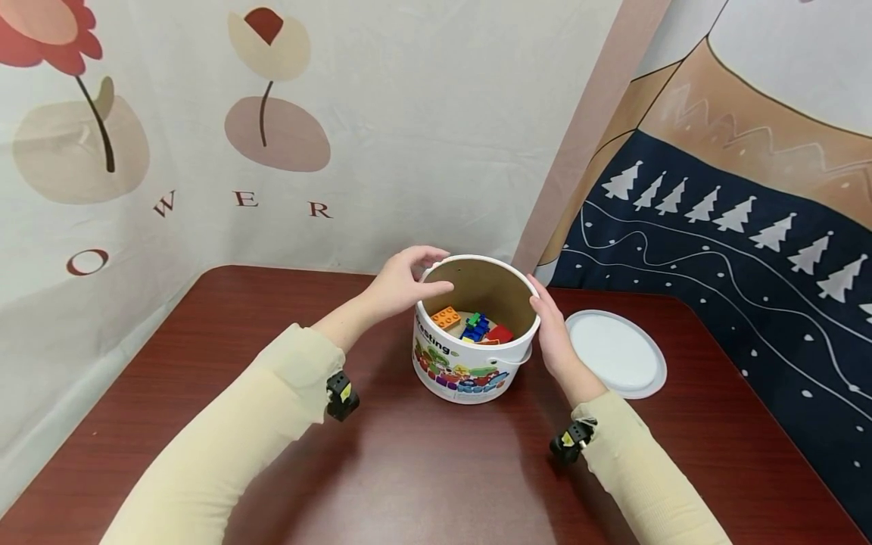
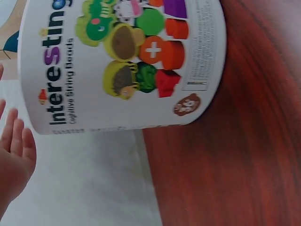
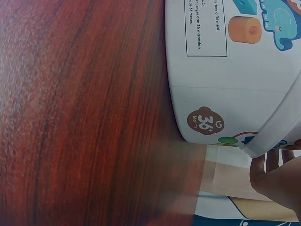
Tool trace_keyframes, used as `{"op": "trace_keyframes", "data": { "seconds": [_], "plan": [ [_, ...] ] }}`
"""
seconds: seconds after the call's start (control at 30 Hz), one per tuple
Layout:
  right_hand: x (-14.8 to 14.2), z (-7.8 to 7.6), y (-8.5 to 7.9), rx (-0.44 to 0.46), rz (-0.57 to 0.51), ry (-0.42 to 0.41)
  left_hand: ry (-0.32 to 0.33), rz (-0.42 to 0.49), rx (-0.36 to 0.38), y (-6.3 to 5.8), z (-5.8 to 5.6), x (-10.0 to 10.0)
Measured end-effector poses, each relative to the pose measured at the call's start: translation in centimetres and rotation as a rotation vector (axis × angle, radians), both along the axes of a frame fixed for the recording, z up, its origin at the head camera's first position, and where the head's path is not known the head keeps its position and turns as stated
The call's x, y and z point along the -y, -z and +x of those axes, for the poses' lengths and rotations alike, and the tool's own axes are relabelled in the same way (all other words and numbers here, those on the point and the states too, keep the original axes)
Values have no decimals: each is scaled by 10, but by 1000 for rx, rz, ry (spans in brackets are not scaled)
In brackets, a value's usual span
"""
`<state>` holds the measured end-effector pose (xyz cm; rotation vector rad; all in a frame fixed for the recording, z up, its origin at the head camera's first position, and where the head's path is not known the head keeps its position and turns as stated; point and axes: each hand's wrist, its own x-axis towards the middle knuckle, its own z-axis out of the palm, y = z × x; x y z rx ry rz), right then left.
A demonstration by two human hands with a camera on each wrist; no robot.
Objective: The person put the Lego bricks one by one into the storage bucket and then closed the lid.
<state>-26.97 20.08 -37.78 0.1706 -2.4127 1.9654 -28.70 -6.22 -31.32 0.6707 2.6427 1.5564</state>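
A white round bucket printed with colourful string beads stands on the table, its top uncovered. Inside lie an orange building block, some blue blocks, a small green block and a red block. At the rim's left side is my left hand, its thumb stretched out over the opening; the left wrist view shows its fingers straight beside the wall. My right hand rests against the bucket's right side, fingers along the outside near the rim. The white handle hangs down on that side.
A white round lid lies flat on the dark red table, right of the bucket. Behind the table hangs a pale cloth with flowers, and a dark blue patterned cloth hangs on the right.
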Motion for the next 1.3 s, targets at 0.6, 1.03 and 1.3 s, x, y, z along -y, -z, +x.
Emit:
{"op": "trace_keyframes", "data": {
  "seconds": [0.6,1.03,1.3],
  "plan": [
    [-8,5,-6,13,3,-24,-52,11,-45,23,8,5],
    [-64,17,-13,91,112,-1,-68,23,-62,16,10,5],
    [-97,25,-12,130,179,12,-9,71,-79,-1,11,-19]
  ]
}}
